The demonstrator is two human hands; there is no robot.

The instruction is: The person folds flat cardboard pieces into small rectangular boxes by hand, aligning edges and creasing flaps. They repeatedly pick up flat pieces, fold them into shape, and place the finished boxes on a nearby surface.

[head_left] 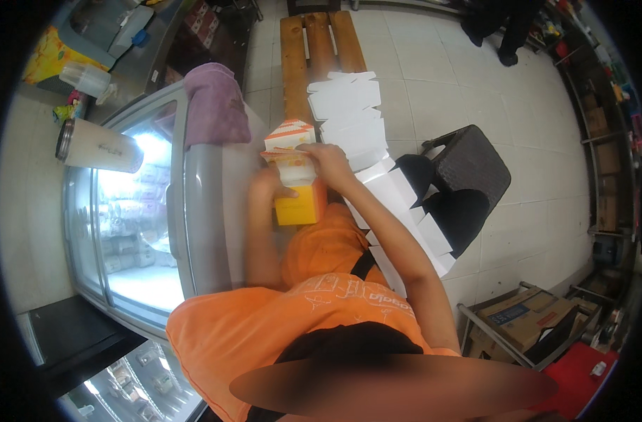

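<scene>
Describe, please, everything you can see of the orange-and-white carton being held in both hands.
The orange-and-white carton looks like thin printed cardboard: yellow-orange lower body, paler middle, orange-striped white flaps open at the top. It stands roughly upright above the person's lap, beside the freezer's edge. The left hand grips its side; the right hand rests at its top flap.

The left hand is largely hidden behind the orange-and-white carton; its grip cannot be judged. A blurred oval masks the lower frame. Freezer contents are washed out by glare. Shelf goods at the right rim are too small to identify.
</scene>
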